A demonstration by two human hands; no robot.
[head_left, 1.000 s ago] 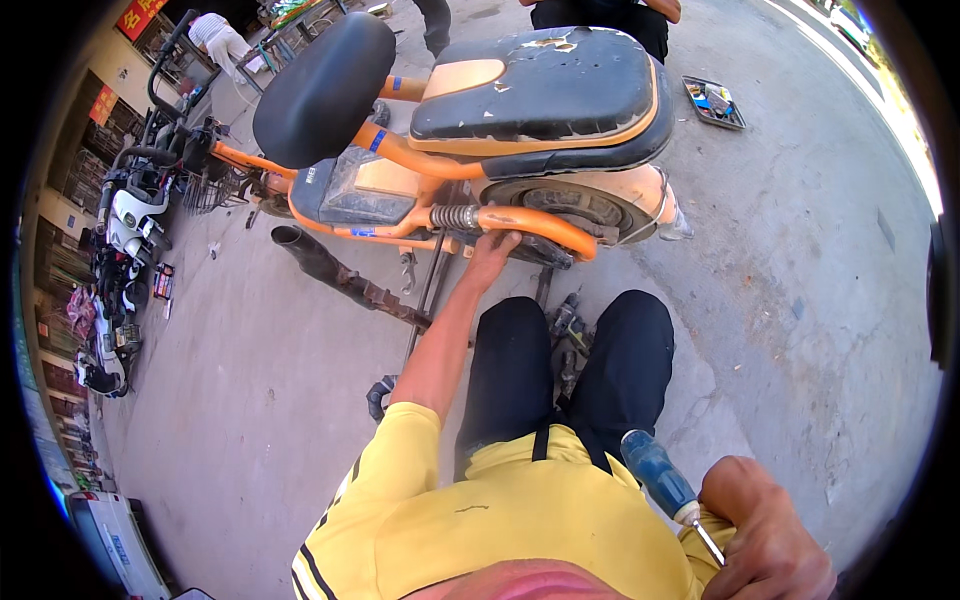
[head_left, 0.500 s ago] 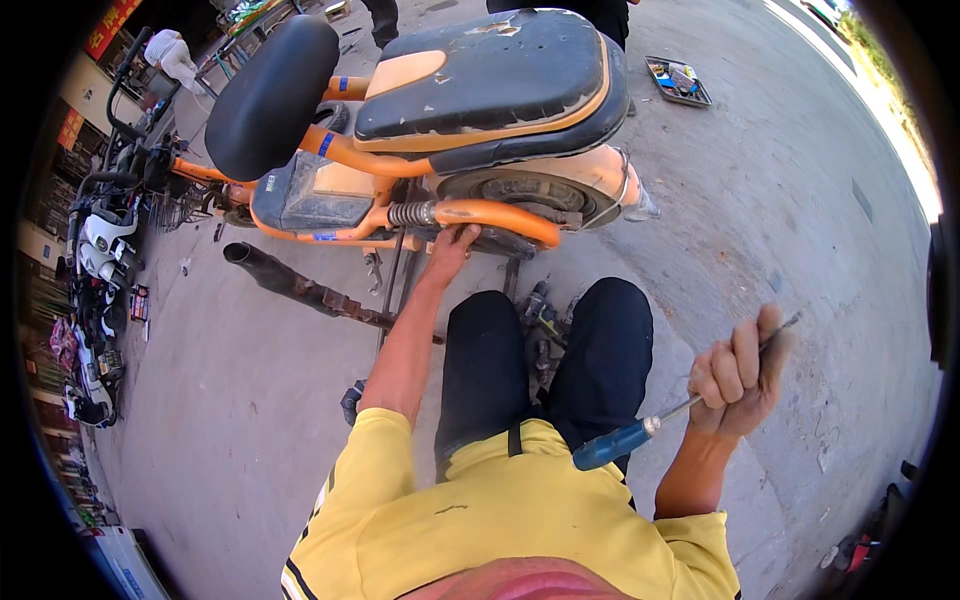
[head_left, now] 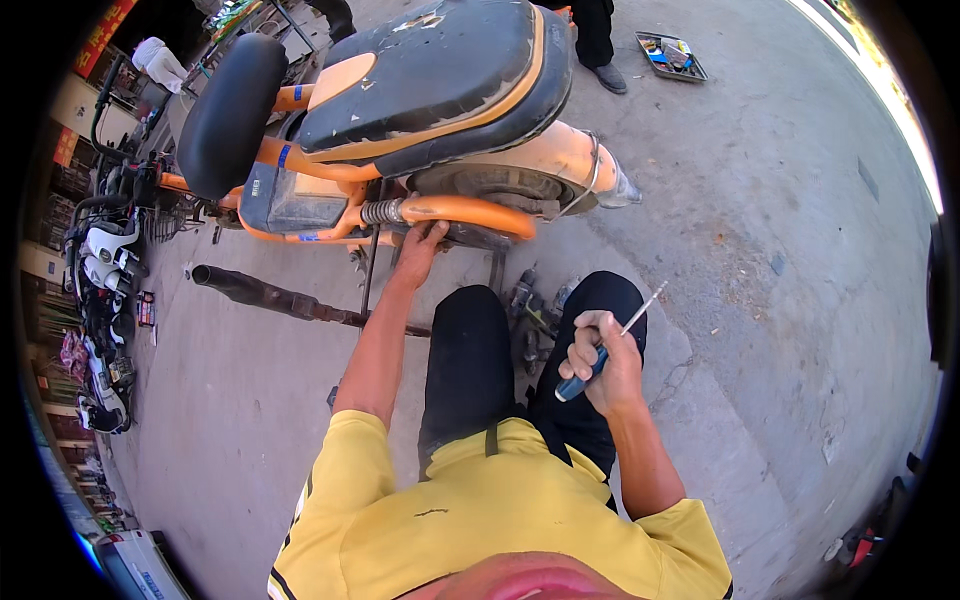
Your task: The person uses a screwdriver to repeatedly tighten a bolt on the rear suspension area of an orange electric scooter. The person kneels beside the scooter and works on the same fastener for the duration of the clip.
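An orange electric scooter (head_left: 470,212) with a worn, cracked black seat (head_left: 420,85) stands before me. My left hand (head_left: 415,255) reaches in under its curved orange tube beside the coil spring (head_left: 381,211), fingers curled on the frame there. My right hand (head_left: 605,365) is closed round the blue handle of a screwdriver (head_left: 645,306), held over my right thigh with the metal shaft pointing up and to the right. Power tools (head_left: 532,310) lie on the ground between my knees.
A metal pole with a dark tube (head_left: 265,292) lies left of my left arm. Parked scooters (head_left: 108,260) line the left side. A person in dark trousers (head_left: 592,35) stands behind the seat, near a tray of small items (head_left: 672,50). Another person (head_left: 160,62) bends at upper left.
My right hand has risen from beside my body and moved leftward over my thigh, shifting its grip from the screwdriver's shaft to its handle. My left hand stays at the scooter's frame.
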